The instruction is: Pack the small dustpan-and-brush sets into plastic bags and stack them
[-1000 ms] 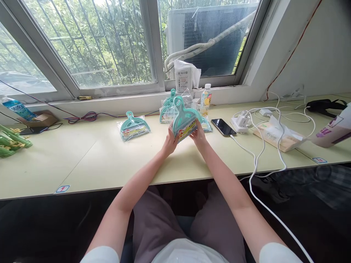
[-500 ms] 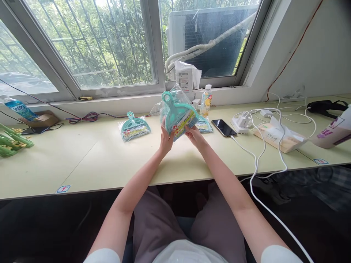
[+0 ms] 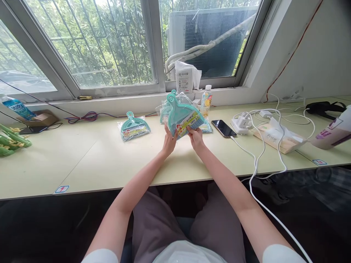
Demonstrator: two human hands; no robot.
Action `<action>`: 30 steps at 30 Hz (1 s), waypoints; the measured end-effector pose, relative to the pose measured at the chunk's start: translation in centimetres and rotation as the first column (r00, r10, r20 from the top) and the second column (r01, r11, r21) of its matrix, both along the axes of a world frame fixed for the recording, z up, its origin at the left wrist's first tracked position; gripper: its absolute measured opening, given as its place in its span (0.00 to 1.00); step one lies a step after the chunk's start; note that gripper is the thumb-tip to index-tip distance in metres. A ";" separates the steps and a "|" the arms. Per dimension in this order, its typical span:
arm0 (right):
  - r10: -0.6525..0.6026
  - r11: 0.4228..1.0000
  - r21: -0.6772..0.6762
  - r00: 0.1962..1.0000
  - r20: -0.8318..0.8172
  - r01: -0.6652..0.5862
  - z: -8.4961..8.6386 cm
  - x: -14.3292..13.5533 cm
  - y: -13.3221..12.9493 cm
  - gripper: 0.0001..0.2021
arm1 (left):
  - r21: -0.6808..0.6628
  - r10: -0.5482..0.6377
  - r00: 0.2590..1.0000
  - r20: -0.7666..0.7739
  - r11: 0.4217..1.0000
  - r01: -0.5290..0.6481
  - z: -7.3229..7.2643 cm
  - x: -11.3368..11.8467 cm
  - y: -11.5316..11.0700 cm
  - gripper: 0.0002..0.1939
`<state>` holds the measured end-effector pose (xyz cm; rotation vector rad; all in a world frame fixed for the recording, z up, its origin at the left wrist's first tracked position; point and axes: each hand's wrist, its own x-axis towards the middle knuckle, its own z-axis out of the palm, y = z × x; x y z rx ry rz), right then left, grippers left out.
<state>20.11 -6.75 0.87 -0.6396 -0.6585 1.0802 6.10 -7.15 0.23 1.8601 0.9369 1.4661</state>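
Observation:
A teal dustpan set (image 3: 182,113) with a brush and a yellow label, in clear plastic, is held up over the table, tilted. My left hand (image 3: 170,140) is closed on its lower left edge, and my right hand (image 3: 195,138) pinches its lower right edge. Behind it, partly hidden, are more teal wrapped pieces (image 3: 164,111). Another wrapped dustpan set (image 3: 134,127) lies flat on the table to the left. Part of one more packet (image 3: 206,126) shows to the right of my hands.
A drink bottle (image 3: 206,100) stands behind the packets. To the right are a phone (image 3: 223,128), a white charger (image 3: 241,123) with cables, a tissue pack (image 3: 276,137) and a cup (image 3: 333,129). A blue bottle (image 3: 19,109) leans at the far left.
Both hands have shifted slightly right with the dustpan set, which is now a little more tilted. The plastic wrap around its handle has moved, showing more of the teal pieces behind.

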 end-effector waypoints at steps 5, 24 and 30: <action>-0.021 0.999 -0.028 0.998 -0.054 0.020 -0.1 -0.2 0.1 0.19 | -0.070 0.026 0.995 -0.094 0.997 -0.032 -0.3 0.2 -0.5 0.39; -0.035 0.997 -0.074 0.998 -0.057 0.031 -0.3 -0.6 0.0 0.18 | 0.535 0.468 0.664 -0.583 0.836 -0.119 1.7 -0.7 -0.6 0.23; -0.034 0.998 -0.058 0.996 -0.088 0.029 -0.2 -0.4 0.0 0.18 | 0.545 0.426 0.643 -0.637 0.838 -0.015 1.9 -0.9 -0.7 0.26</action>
